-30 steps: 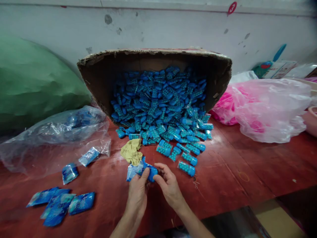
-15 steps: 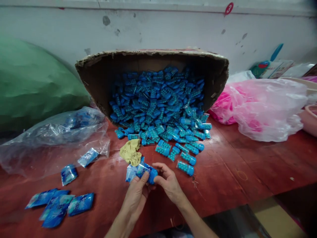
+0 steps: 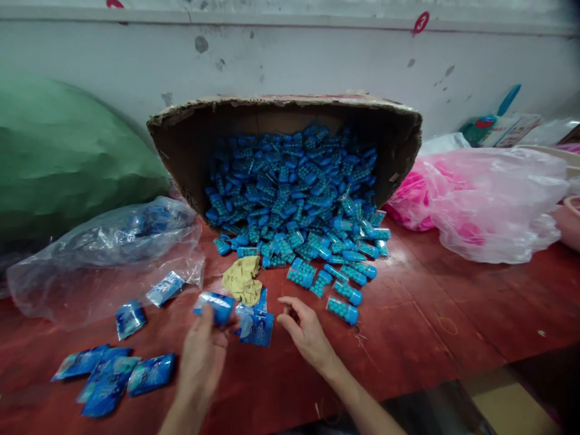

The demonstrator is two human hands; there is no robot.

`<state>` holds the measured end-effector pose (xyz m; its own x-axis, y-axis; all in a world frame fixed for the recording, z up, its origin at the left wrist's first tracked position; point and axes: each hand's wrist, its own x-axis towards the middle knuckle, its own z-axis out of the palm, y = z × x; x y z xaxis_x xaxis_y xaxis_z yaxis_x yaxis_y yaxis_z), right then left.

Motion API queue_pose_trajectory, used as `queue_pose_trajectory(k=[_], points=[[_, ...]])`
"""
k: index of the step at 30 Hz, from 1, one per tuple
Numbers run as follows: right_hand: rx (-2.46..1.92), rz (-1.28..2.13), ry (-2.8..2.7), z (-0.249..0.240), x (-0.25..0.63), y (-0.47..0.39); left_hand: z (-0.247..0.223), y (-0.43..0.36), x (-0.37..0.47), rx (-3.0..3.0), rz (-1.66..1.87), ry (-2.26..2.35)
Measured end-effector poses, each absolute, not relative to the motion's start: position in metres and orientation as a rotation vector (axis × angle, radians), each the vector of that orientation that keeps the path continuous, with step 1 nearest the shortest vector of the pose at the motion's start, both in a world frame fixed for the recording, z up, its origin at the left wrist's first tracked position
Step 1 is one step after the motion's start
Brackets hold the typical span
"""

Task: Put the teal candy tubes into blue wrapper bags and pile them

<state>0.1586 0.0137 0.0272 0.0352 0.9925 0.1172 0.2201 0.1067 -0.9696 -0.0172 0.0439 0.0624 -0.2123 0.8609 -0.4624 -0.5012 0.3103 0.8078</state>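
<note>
My left hand [image 3: 206,344] grips a shiny blue packet [image 3: 216,307] between thumb and fingers, raised over the table and slightly blurred. To its right, my right hand [image 3: 303,332] holds nothing; its thumb and fingers are curved and apart. Flat blue packets [image 3: 259,329] lie on the table between both hands, partly under a crumpled yellow cloth [image 3: 242,279]. Just beyond my right hand sit several clear tubes of turquoise balls with blue caps [image 3: 342,309]. At the left lies a group of filled blue packets [image 3: 109,377], with another blue packet [image 3: 130,320] behind them.
A cardboard box [image 3: 399,151] on its side spills a heap of capped tubes [image 3: 294,181] onto the red table [image 3: 421,314]. Left are a clear plastic bag [image 3: 104,248] and a large green sack [image 3: 72,145]. A bag with pink contents [image 3: 480,199] stands right.
My left hand has moved left, carrying the blue packet away from my right hand. My right hand stays nearly in place. The flat packets beneath are now uncovered.
</note>
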Motion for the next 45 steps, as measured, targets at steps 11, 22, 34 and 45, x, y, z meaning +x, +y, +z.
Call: queue_pose_trajectory(k=[11, 22, 34, 45], points=[[-1.685, 0.359, -2.126, 0.021, 0.101, 0.097, 0.037, 0.076, -0.05, 1.102, 1.239, 1.696], [-1.606, 0.3, -2.243, 0.023, 0.12, 0.095, -0.023, 0.084, -0.002, 2.125, 0.741, 1.996], [-2.045, -0.04, -2.022, 0.012, 0.205, 0.057, -0.022, 0.021, 0.034, 2.185, 0.545, 2.064], [-1.853, 0.146, -2.045, 0.034, 0.154, 0.073, 0.003, 0.068, 0.007, 2.135, 0.787, 2.254]])
